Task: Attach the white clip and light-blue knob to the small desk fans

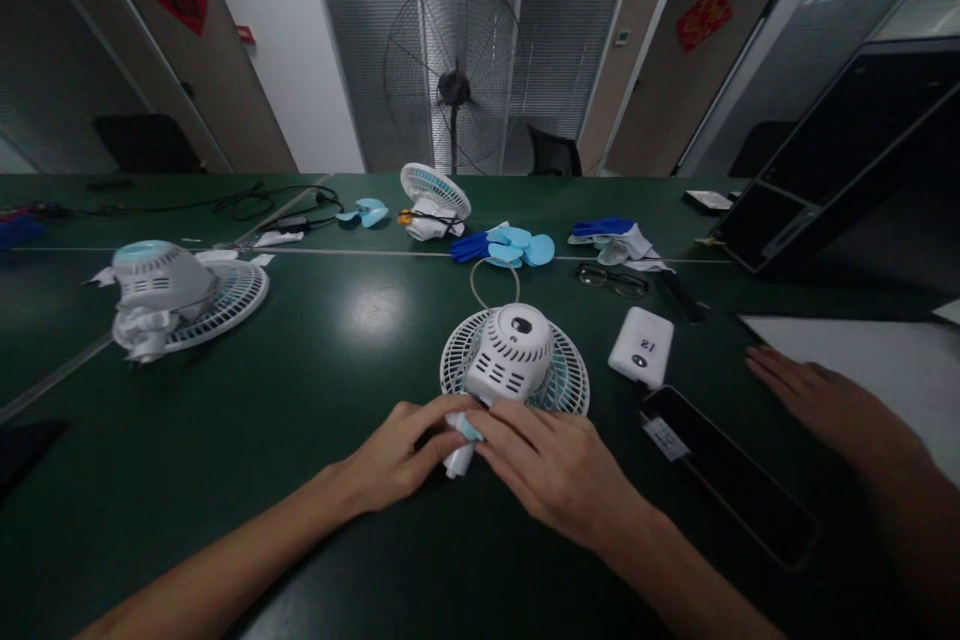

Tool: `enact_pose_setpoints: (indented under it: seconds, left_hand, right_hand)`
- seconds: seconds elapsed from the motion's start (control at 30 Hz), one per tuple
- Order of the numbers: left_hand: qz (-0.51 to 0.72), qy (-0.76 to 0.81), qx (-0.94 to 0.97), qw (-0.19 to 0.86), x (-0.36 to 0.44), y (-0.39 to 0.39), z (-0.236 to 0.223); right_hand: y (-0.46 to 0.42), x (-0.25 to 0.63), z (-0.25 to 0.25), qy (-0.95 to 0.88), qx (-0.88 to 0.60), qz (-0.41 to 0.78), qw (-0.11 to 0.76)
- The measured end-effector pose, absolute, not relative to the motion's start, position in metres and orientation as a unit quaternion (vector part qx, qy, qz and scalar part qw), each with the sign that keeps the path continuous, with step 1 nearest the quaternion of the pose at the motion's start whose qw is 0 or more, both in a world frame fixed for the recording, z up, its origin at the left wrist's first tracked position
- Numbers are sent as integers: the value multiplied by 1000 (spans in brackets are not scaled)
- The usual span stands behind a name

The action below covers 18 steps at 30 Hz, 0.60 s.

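A small white fan (511,355) lies on the green table with its grille down and its vented motor housing up. At its near side, a white stem-like piece (459,460) with a light-blue part (469,428) sticks out towards me. My left hand (411,450) is closed around this piece from the left, thumb and fingers pinching it. From the right, my right hand (551,460) bends over it, fingers closed against the blue part and the fan's lower edge. The fingertips hide the joint between piece and housing. A thin cable loop (495,282) rises behind the fan.
Another person's hand (832,405) rests at the right by a white sheet (885,360). Nearby are a phone (739,480), a white power bank (642,345) and glasses (613,280). Two more fans (169,290) (433,205), blue blades (517,245) and gloves (619,240) lie farther off.
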<state>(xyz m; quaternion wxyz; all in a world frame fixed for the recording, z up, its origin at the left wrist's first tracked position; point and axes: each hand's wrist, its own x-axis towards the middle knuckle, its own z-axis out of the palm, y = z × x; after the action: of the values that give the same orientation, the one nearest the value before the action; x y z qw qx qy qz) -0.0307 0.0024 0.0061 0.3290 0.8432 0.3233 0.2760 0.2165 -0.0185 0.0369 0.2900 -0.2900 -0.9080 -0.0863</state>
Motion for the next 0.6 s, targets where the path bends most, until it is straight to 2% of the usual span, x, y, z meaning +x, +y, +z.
enact_pose_setpoints:
  seconds: [0.2,0.43,0.6]
  left_hand:
    - [280,306,842,345,-29,2,9]
    - [283,303,838,355,-28,1,8]
    - [289,296,836,362,-29,3,11]
  right_hand:
    - [-10,220,33,-899,-262,-119,331]
    - [-21,199,29,-853,-362,-102,361]
    - [-13,222,37,-907,-257,-100,319]
